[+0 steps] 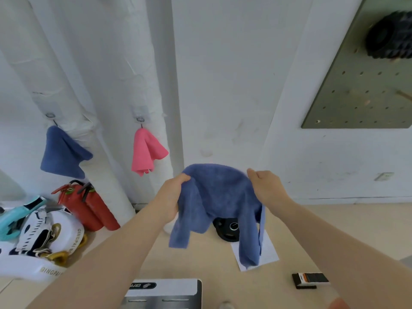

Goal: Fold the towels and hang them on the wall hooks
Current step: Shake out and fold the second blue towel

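Observation:
I hold a blue towel (219, 200) up in front of the white wall, draped between both hands with its ends hanging down. My left hand (170, 197) grips its left edge and my right hand (266, 186) grips its right top edge. On the wall to the left, a darker blue towel (63, 153) hangs from one hook (51, 115) and a pink towel (146, 151) hangs from a second hook (140, 119). Both hooks sit on white padded pipes.
Red fire extinguishers (89, 207) lie on the floor by the wall, beside a pile of white, teal and gold gear (38, 235). A black weight plate (229, 228) and white paper (269, 253) lie below the towel. A grey pegboard (365, 85) hangs at upper right.

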`<state>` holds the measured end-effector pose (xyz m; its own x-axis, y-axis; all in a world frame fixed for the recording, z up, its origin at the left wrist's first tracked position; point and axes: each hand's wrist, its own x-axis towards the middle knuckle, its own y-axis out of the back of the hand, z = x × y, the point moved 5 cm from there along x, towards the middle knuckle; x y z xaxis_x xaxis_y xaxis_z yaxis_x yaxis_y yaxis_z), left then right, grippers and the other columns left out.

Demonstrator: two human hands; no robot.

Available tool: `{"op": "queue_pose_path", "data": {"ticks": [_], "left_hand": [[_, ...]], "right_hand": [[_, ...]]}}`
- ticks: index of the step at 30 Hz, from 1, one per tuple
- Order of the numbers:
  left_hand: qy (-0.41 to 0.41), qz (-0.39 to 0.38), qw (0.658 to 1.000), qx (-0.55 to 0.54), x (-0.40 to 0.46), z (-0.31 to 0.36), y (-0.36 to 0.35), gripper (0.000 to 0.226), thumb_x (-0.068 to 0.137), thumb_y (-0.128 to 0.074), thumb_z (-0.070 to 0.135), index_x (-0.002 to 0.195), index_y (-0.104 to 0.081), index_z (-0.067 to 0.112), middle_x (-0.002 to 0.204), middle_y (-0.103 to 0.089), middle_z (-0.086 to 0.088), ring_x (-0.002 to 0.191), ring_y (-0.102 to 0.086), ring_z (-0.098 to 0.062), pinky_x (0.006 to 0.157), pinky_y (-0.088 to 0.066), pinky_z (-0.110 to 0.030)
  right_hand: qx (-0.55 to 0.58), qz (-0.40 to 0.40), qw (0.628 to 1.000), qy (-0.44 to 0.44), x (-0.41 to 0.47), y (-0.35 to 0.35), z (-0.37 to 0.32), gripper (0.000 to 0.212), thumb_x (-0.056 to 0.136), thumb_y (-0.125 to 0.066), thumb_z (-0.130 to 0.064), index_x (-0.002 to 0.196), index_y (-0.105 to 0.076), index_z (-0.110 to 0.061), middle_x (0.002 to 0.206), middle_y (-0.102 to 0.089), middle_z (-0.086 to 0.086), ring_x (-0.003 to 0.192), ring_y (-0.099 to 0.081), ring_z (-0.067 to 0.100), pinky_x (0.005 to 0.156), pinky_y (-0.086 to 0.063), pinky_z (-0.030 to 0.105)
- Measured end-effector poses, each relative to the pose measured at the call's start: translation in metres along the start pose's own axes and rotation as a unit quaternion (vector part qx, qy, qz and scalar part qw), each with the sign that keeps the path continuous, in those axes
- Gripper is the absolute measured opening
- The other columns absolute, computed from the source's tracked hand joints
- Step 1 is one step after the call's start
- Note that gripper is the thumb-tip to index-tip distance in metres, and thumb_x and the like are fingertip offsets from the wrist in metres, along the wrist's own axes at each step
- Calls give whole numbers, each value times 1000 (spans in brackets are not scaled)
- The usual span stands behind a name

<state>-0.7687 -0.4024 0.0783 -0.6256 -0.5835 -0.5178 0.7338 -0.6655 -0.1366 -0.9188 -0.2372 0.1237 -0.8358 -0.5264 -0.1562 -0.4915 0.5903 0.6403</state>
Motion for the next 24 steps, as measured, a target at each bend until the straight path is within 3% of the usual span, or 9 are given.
{"op": "queue_pose_path", "data": {"ticks": [4, 6, 9, 12, 14, 16, 19, 22, 24], "left_hand": [[11, -34, 996, -83, 8, 21, -32, 22, 86, -49, 21, 91, -61, 4, 83, -64, -11, 82, -61, -23, 77, -48, -33], [-10, -47, 996, -71, 9, 34, -49, 22, 88, -50, 22, 93, -60, 4, 85, -62, -12, 84, -60, -22, 80, -47, -34], [-78, -85, 993, -18, 13, 58, -75, 17, 87, -51, 23, 89, -61, 9, 85, -62, -13, 87, -59, -24, 87, -47, -39], [-121, -95, 988, -15, 14, 82, -90, 15, 90, -49, 15, 88, -64, 15, 76, -65, -7, 78, -62, -21, 77, -50, -33], [-133, -102, 986, -8, 16, 93, -95, 16, 90, -48, 13, 92, -64, 15, 80, -67, -5, 81, -64, -19, 77, -51, -29], [-132, -110, 985, -14, 18, 99, -97, 13, 85, -52, 14, 90, -64, 13, 86, -64, -9, 86, -62, -22, 85, -48, -32], [-123, -97, 987, -36, 20, 105, -96, 15, 83, -48, 12, 76, -61, 14, 73, -56, -7, 72, -55, -19, 78, -45, -30], [-126, -110, 985, -50, 23, 110, -91, 19, 85, -38, 6, 78, -55, 11, 74, -50, -7, 69, -53, -19, 70, -49, -28], [-104, -141, 983, -60, 26, 110, -86, 16, 82, -38, 8, 89, -53, 7, 86, -52, -14, 77, -55, -26, 71, -53, -30]], "right_hand": [[163, -71, 983, -54, 15, -7, -6, 38, 95, -40, -23, 59, -43, -11, 58, -47, 5, 46, -46, 18, 48, -34, 25], [136, -111, 984, 4, 24, -11, -11, 31, 95, -44, -24, 66, -48, -13, 64, -53, 2, 55, -52, 15, 57, -39, 25], [128, -196, 969, 76, 34, -17, -21, 4, 90, -52, -15, 87, -54, -17, 85, -59, -4, 72, -56, 12, 71, -43, 26], [127, -189, 966, 119, 55, -17, -35, 24, 85, -57, -11, 107, -51, -17, 103, -58, -2, 83, -57, 11, 76, -47, 24], [121, -160, 968, 151, 65, -15, -47, 24, 85, -58, -16, 108, -51, -18, 99, -59, -7, 82, -58, 9, 77, -49, 24], [81, -152, 968, 185, 76, -19, -55, 6, 88, -53, -18, 93, -56, -20, 84, -59, -11, 75, -57, 9, 73, -47, 23], [11, -135, 972, 191, 97, -25, -55, 16, 88, -50, -16, 74, -52, -22, 66, -53, -6, 68, -51, 15, 69, -42, 28], [34, -159, 975, 152, 108, -30, -50, 9, 87, -50, -15, 92, -56, -18, 62, -54, -2, 63, -50, 16, 63, -41, 27], [111, -220, 962, 121, 109, -32, -49, 26, 89, -44, -9, 113, -51, -14, 62, -54, 2, 58, -51, 15, 56, -42, 24]]}}
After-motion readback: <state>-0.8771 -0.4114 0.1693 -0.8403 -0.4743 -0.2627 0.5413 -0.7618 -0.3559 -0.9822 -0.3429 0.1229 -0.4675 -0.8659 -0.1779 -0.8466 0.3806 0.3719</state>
